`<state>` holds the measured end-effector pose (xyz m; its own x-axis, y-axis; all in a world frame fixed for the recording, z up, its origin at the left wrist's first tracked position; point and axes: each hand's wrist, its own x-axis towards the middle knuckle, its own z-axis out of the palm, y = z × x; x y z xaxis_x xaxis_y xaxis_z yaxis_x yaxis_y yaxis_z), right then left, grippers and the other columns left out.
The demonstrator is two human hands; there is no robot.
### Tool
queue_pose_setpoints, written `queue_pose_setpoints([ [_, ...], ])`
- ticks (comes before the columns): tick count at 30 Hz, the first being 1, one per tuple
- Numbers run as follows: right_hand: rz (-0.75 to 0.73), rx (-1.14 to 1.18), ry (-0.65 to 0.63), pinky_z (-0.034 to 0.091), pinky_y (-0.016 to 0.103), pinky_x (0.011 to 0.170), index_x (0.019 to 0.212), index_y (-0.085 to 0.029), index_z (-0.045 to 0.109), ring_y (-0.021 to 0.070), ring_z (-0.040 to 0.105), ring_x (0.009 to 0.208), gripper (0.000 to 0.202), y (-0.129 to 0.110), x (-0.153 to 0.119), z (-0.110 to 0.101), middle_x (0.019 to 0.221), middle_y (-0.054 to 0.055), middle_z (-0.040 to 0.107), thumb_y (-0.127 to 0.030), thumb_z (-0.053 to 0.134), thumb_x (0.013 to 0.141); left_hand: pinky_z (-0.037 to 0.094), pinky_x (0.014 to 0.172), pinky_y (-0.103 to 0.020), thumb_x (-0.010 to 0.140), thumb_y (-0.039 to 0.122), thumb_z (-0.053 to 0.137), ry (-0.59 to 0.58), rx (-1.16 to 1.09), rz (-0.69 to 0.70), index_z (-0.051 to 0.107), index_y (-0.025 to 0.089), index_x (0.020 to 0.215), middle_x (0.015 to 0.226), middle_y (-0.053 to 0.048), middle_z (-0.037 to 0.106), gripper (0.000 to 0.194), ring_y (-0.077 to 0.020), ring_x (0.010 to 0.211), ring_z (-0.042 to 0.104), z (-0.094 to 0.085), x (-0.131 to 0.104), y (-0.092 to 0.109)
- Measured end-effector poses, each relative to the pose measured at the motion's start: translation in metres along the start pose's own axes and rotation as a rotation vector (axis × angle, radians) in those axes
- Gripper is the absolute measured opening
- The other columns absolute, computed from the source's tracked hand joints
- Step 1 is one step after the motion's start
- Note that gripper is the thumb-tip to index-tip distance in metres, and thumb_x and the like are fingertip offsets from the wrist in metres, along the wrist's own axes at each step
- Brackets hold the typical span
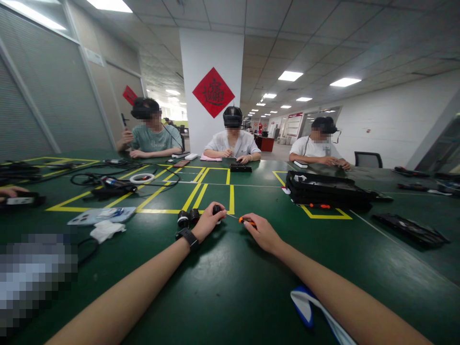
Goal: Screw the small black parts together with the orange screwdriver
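Note:
My left hand (209,223), with a dark watch on its wrist, is closed on a small black cylindrical part (216,209) above the green table. My right hand (261,234) grips a screwdriver (247,221) by its orange and black handle. The thin shaft points left, and its tip reaches the fingers of my left hand. Whether the tip touches the part I cannot tell. Just left of my left hand stand two more black cylindrical parts, one with a pale band (183,219) and a darker one (194,217).
Black casings (330,189) are stacked at the right, with an orange-handled tool (319,206) before them. A flat black part (409,229) lies farther right. At left are a phone (102,215), a crumpled tissue (107,231) and cables. A blue-white strap (305,306) lies near my right forearm. Several people sit around.

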<state>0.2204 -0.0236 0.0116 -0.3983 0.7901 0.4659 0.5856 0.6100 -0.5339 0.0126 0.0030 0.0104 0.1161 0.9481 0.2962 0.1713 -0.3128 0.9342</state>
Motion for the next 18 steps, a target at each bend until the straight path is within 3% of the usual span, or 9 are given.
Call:
queue_pose_setpoints([
  [3,-0.027,-0.034,-0.005,0.038,0.028,0.080,0.099,-0.019,0.056,0.0149,0.051,0.088,0.023,-0.0016,-0.0001,-0.0014,0.095,0.005,0.057,-0.024,0.039,0.085,0.039,0.057,-0.022,0.070,0.041,0.052,0.003,0.027,0.006,0.051,0.018,0.086,0.067,0.002,0.055,0.027,-0.0115,0.063,0.052,-0.0001,0.0005,-0.0003],
  [10,-0.017,-0.086,0.042,0.040,0.027,0.074,0.101,-0.022,0.053,0.0136,0.050,0.079,0.023,-0.0023,-0.0021,-0.0014,0.093,0.003,0.052,-0.023,0.052,0.078,0.039,0.056,-0.022,0.070,0.043,0.053,-0.005,0.049,-0.004,0.052,0.019,0.085,0.067,0.002,0.055,0.028,-0.0117,0.062,0.052,0.0003,-0.0003,0.0007],
  [18,0.002,-0.127,-0.017,0.037,0.028,0.079,0.095,-0.017,0.057,0.0150,0.049,0.087,0.023,0.0010,0.0004,0.0003,0.090,0.005,0.055,-0.026,0.037,0.087,0.039,0.057,-0.022,0.070,0.043,0.054,0.010,0.082,0.038,0.052,0.018,0.083,0.066,0.002,0.055,0.028,-0.0102,0.060,0.050,0.0000,0.0000,-0.0001],
])
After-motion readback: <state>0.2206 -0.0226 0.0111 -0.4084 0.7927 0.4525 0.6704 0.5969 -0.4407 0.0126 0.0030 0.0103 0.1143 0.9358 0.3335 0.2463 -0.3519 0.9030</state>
